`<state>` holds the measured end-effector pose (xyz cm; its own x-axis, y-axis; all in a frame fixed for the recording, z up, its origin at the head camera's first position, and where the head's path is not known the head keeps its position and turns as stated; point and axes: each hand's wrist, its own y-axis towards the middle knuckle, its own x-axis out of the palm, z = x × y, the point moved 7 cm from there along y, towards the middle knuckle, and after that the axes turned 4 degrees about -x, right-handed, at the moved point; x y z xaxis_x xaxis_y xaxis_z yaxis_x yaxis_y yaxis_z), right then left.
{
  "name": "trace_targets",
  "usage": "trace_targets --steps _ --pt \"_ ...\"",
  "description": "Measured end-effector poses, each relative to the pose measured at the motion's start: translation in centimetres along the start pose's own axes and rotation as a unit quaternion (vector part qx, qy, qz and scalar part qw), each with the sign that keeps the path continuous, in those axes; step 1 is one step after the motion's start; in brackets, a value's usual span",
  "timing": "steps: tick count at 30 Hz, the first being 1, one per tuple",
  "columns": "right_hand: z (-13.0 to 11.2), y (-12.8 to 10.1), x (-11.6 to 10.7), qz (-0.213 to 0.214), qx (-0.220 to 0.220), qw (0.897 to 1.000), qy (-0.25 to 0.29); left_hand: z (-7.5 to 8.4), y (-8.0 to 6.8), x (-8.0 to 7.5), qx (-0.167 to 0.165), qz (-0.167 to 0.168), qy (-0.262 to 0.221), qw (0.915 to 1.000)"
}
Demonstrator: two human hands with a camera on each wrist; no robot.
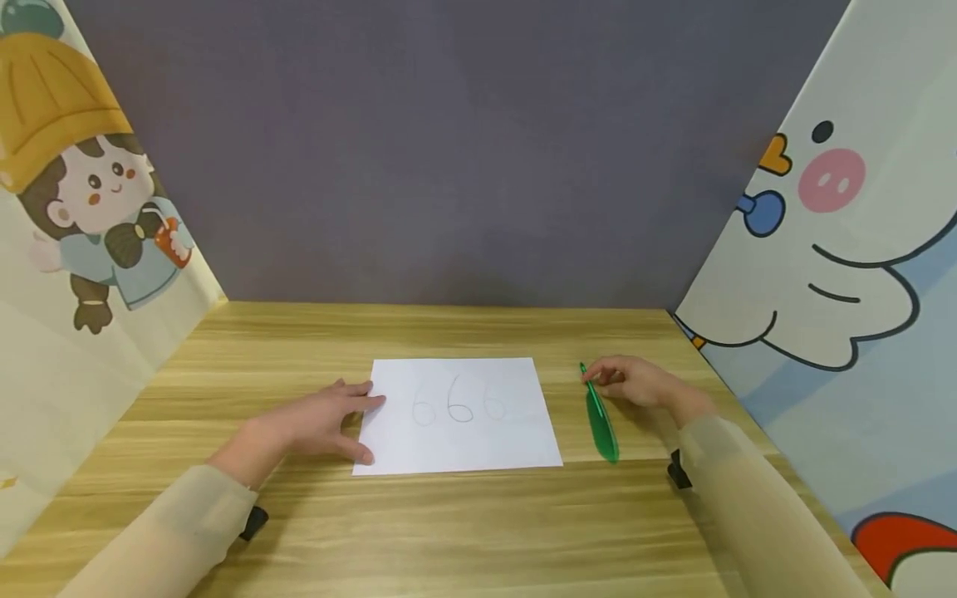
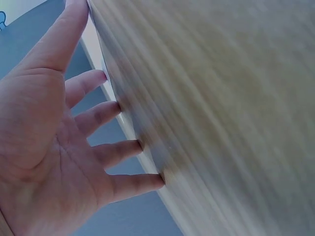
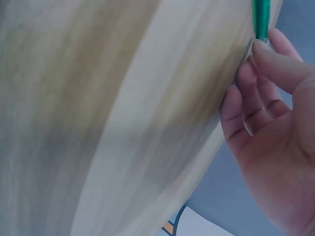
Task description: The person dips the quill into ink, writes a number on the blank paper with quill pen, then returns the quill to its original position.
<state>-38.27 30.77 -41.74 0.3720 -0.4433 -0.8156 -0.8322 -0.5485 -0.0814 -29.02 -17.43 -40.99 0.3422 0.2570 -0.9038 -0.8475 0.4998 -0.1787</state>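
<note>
A white sheet of paper (image 1: pixel 456 444) with three handwritten sixes lies on the table; the middle six is darker than the faint ones beside it. My left hand (image 1: pixel 317 423) rests at the sheet's left edge, fingers spread, with some fingertips and the thumb on the paper. In the left wrist view, the left hand (image 2: pixel 64 137) has its fingers extended against the tabletop. To the right of the sheet, my right hand (image 1: pixel 635 382) pinches a green feather pen (image 1: pixel 601 428) near its narrow upper end. The right wrist view shows the thumb and index finger of the right hand (image 3: pixel 275 118) at the pen's green shaft (image 3: pixel 261 19).
The wood-grain table (image 1: pixel 478 531) runs back to a dark grey panel (image 1: pixel 449 149). Side panels carry cartoon prints, a child in a yellow hat (image 1: pixel 60 108) on the left and a white character (image 1: pixel 882 274) on the right.
</note>
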Motion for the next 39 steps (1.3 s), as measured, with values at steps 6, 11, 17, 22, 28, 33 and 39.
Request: trace_targets --steps 6,11,17,22,28,33,39 --pt "-0.12 0.15 0.35 -0.013 -0.013 1.0 0.005 -0.21 -0.02 0.04 -0.005 0.001 0.002 1.0" --pt "-0.03 0.09 0.3 -0.006 -0.021 1.0 -0.008 -0.15 -0.12 -0.04 -0.01 -0.001 -0.002 0.9999" --pt "0.17 -0.02 0.18 0.01 -0.016 0.999 -0.045 0.03 -0.11 0.06 -0.013 -0.003 -0.008 0.9999" --pt "-0.39 -0.24 -0.01 0.022 -0.032 0.996 -0.08 -0.12 -0.08 0.14 -0.019 -0.005 -0.014 0.9997" --pt "-0.42 -0.45 0.03 0.043 -0.043 0.993 -0.101 -0.44 -0.03 0.46 -0.029 -0.008 -0.019 0.9994" --pt "-0.16 -0.39 0.08 0.057 -0.037 0.993 -0.1 -0.44 -0.15 0.42 -0.026 -0.008 -0.02 0.9994" --pt "-0.38 -0.33 -0.13 0.073 -0.014 0.993 -0.089 -0.26 -0.08 0.41 -0.028 -0.009 -0.024 0.9993"
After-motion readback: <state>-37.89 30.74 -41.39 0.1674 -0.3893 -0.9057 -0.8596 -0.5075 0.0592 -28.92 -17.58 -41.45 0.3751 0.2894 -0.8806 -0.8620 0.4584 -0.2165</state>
